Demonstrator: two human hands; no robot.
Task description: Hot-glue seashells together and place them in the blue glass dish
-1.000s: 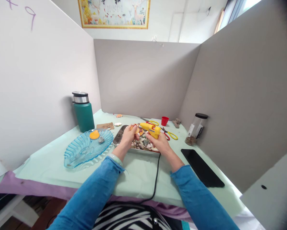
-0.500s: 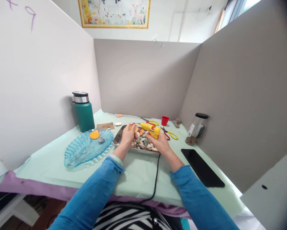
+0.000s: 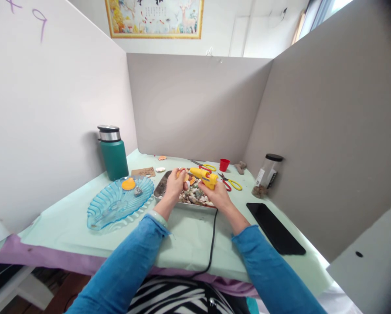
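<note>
While both hands hang over the metal tray of shells, hardly anything differs from the pictures of a moment ago: the yellow glue gun keeps almost the same place and angle, and only the orange piece seems turned slightly. I judge that the work is at a steady, careful point rather than between steps.

The left hand has its fingers pinched narrow on the orange piece, above the tray's left half. The right hand is wrapped around the glue gun's handle, nozzle pointing left toward that piece; whether the 2 touch, I cannot tell. A black cable runs to the near edge.

At left, the blue dish bears 1 orange disc and 1 grey lump.
</note>
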